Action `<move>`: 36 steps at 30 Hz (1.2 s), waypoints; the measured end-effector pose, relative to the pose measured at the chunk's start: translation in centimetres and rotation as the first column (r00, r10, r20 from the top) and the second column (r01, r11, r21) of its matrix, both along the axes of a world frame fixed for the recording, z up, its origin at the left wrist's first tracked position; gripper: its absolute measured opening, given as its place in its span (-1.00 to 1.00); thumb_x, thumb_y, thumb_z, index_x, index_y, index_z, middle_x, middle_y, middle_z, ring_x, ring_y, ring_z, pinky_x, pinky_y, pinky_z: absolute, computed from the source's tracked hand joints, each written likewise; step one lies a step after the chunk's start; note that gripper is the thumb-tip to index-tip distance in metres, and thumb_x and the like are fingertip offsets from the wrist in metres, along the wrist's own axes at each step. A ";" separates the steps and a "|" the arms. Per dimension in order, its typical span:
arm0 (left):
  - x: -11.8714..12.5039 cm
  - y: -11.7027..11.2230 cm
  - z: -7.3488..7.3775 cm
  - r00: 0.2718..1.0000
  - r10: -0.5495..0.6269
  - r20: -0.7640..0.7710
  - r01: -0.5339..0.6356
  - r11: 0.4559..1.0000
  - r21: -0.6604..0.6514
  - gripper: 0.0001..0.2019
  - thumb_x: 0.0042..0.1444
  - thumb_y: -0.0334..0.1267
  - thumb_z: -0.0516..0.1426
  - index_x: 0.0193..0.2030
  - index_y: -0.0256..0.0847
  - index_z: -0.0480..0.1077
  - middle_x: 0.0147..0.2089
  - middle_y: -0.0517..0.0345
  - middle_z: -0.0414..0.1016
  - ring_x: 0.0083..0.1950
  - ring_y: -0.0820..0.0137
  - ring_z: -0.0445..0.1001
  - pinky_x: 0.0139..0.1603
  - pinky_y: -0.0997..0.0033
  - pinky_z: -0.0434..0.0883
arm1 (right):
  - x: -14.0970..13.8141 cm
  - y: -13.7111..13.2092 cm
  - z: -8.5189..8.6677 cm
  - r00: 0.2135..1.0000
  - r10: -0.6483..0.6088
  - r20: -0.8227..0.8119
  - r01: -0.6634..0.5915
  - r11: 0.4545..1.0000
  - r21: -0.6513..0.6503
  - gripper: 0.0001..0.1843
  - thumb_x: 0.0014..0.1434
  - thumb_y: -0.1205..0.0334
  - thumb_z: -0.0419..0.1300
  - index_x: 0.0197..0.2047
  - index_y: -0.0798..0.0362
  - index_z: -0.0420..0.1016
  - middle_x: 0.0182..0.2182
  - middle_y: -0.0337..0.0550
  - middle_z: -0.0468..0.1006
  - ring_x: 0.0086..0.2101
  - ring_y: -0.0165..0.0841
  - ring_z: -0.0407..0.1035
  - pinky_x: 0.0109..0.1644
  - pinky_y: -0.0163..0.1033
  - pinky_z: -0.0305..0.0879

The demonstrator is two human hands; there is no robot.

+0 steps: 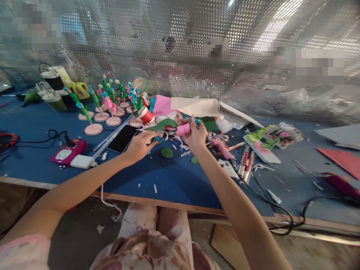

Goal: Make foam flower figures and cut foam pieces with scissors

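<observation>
My right hand [197, 135] is closed around a small pink roll of foam [183, 129], held just above the blue table [168, 180]. My left hand [140, 145] rests on the table with its fingers curled near a teal strip; whether it grips it is unclear. A green foam leaf piece [163, 125] lies just behind both hands. A round green disc [167, 152] sits on the table between my wrists. A black phone [123, 138] lies to the left of my left hand.
Several craft flowers on round pink bases [94, 129] stand at the back left, with a red-and-white tape roll [145, 114]. A pink glue gun [222, 147], glue sticks [245, 162], foam sheets [341, 160], a pink device [67, 152], cables and paper scraps lie around.
</observation>
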State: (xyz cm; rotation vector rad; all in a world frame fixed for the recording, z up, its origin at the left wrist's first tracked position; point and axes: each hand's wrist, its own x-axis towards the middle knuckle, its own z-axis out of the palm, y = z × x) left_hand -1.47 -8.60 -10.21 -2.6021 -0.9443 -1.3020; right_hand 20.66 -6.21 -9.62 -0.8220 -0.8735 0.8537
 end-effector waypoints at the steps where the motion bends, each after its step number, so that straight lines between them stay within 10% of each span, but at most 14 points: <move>1: -0.4 0.5 0.1 0.999 0.045 -0.014 -0.045 0.999 -0.029 -0.76 0.22 -0.19 0.10 -0.08 -0.26 0.47 -0.15 -0.05 0.61 -0.10 0.27 0.58 -0.05 0.26 0.52 | 0.3 0.0 0.1 1.000 0.011 0.013 -0.011 1.000 0.006 -0.56 -0.03 -0.20 0.29 -0.31 -0.08 0.26 -0.32 -0.22 0.58 -0.20 -0.28 0.53 -0.08 -0.12 0.51; 6: -2.0 2.7 0.8 0.968 0.247 -0.045 -0.251 0.960 -0.127 -0.56 0.16 -0.28 0.14 0.19 -0.29 0.31 0.18 -0.20 0.43 0.23 0.07 0.35 0.22 -0.03 0.33 | 0.6 0.1 0.5 0.989 0.008 0.147 -0.011 1.000 0.021 -0.56 0.02 -0.25 0.23 -0.33 -0.07 0.27 -0.37 -0.23 0.54 -0.25 -0.30 0.51 -0.25 -0.21 0.50; 11: -0.5 1.4 1.2 0.998 -0.042 -0.035 0.034 0.975 -0.219 -0.66 0.21 -0.21 0.09 0.11 -0.20 0.41 0.09 -0.06 0.51 0.14 0.17 0.42 0.21 0.02 0.32 | -0.6 -0.4 0.5 0.976 0.049 0.211 -0.065 0.996 0.066 -0.52 -0.05 -0.26 0.27 -0.35 -0.05 0.30 -0.55 -0.35 0.38 -0.47 -0.42 0.39 -0.44 -0.34 0.36; 15: 1.6 0.7 1.7 0.973 -0.229 -0.043 0.179 0.854 -0.488 -0.78 0.14 -0.19 0.16 -0.16 -0.21 0.56 -0.14 0.01 0.61 -0.07 0.24 0.52 -0.02 0.25 0.42 | -1.2 -0.9 0.7 0.942 0.064 0.330 -0.113 0.985 0.130 -0.54 -0.02 -0.25 0.27 -0.31 -0.05 0.33 -0.55 -0.35 0.35 -0.50 -0.43 0.36 -0.44 -0.33 0.34; 21: 3.5 2.1 2.2 0.985 -0.171 0.027 0.142 0.706 -0.694 -0.82 -0.01 -0.25 0.23 -0.26 -0.23 0.60 -0.35 0.11 0.62 -0.32 0.35 0.50 -0.28 0.42 0.36 | -0.4 -1.1 1.3 0.851 0.072 0.520 -0.199 0.961 0.192 -0.58 0.07 -0.22 0.22 -0.22 -0.05 0.35 -0.35 -0.19 0.52 -0.31 -0.32 0.46 -0.21 -0.19 0.44; 29: 5.3 3.3 1.1 0.900 -0.063 0.431 0.405 0.484 -0.775 -0.82 -0.20 -0.23 0.33 -0.47 -0.31 0.56 -0.49 0.12 0.55 -0.45 0.44 0.43 -0.33 0.40 0.35 | 1.4 -1.0 1.2 0.852 0.053 0.520 -0.213 0.944 0.253 -0.43 0.06 -0.05 0.29 0.09 -0.13 0.23 0.18 -0.06 0.33 0.18 -0.20 0.24 0.19 0.01 0.29; 36: 5.1 2.9 -1.1 0.756 0.043 0.653 0.576 0.431 -0.695 -0.60 -0.43 -0.05 0.42 -0.48 -0.30 0.54 -0.46 0.11 0.57 -0.40 0.40 0.47 -0.27 0.36 0.41 | 3.5 -2.0 -0.8 0.813 -0.014 0.582 -0.110 0.978 0.177 -0.71 0.10 0.22 0.15 -0.08 -0.06 0.31 -0.04 -0.06 0.48 -0.04 -0.20 0.40 0.02 0.02 0.39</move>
